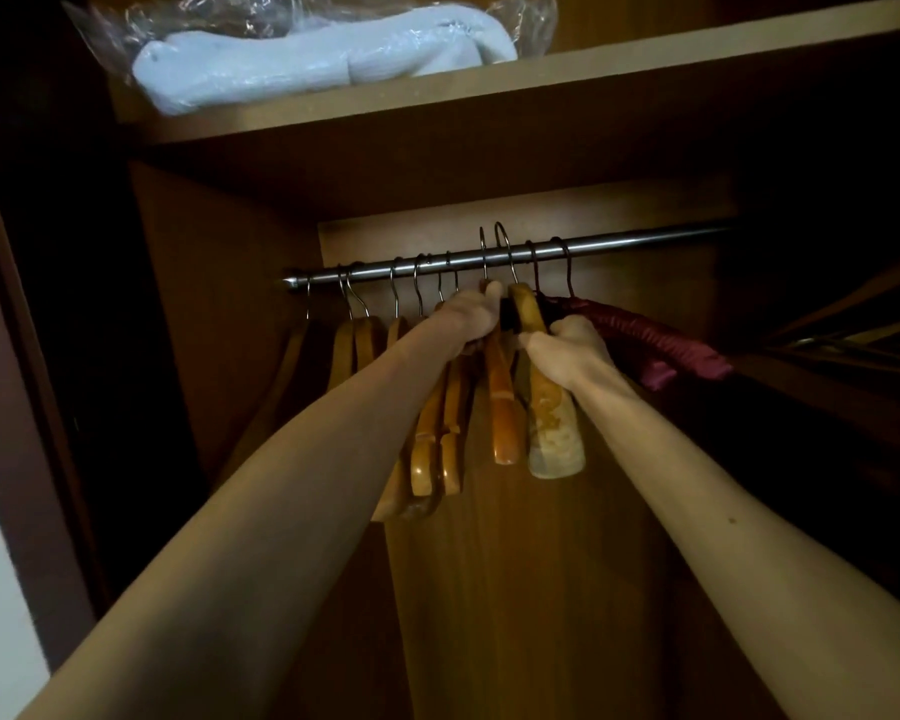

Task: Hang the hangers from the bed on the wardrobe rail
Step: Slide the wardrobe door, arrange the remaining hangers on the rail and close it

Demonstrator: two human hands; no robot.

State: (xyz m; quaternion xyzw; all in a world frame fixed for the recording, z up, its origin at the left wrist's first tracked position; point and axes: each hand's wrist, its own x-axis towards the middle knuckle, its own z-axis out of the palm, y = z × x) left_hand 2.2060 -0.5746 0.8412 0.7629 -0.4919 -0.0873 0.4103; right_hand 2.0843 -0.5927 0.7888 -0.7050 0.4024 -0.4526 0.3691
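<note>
Nearest to us, our two bare forearms reach up and inward from the bottom corners into the open wardrobe. Our left hand (476, 317) is closed around the neck of a wooden hanger (505, 407), just under its hook, with the thumb up along the top. Our right hand (567, 345) is closed on the shoulder of a paler hanger (552, 433) right beside it; its worn end hangs down below the wrist. The hooks (505, 252) of these two rise above the rail (619, 241); we cannot tell whether they rest on it.

To the left of our hands, a bunch of wooden hangers (352, 345) hangs from the rail by wire hooks, some pressed against our left forearm. To the right, two padded maroon hangers (661, 340) hang from the rail, touching our right hand's knuckles.

The rail runs from the left wall, rising toward the dark right side. Above it sits a shelf (593, 75), carrying a folded white bundle (307, 59) in clear plastic.
</note>
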